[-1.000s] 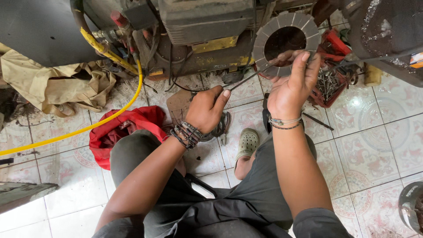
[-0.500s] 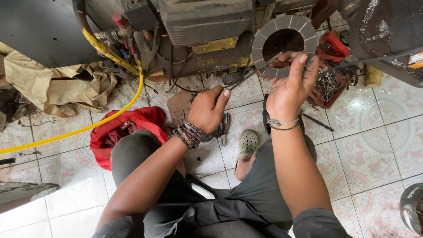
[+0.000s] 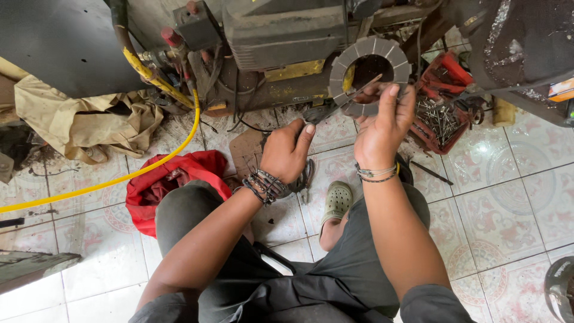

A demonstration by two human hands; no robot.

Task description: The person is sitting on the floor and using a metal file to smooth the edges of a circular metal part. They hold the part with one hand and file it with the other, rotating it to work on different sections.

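Up at chest height, over the tiled floor, a grey segmented ring plate is being held by the right hand, the grip clamped on its lower edge with fingers spread across the face. A thin metal rod is seen crossing the ring's opening, though which hand has it cannot be told. Lower and to the left, the left hand is curled into a loose fist, thumb up; whether anything is gripped inside cannot be told. Bracelets are worn on both wrists. Just behind the ring, a grimy engine is parked, and a yellow hose is looped away across the tiles. A red tray of nails and tools is set just right of the ring, a red cloth is bunched beside the left knee, and a green clog is seen between the legs
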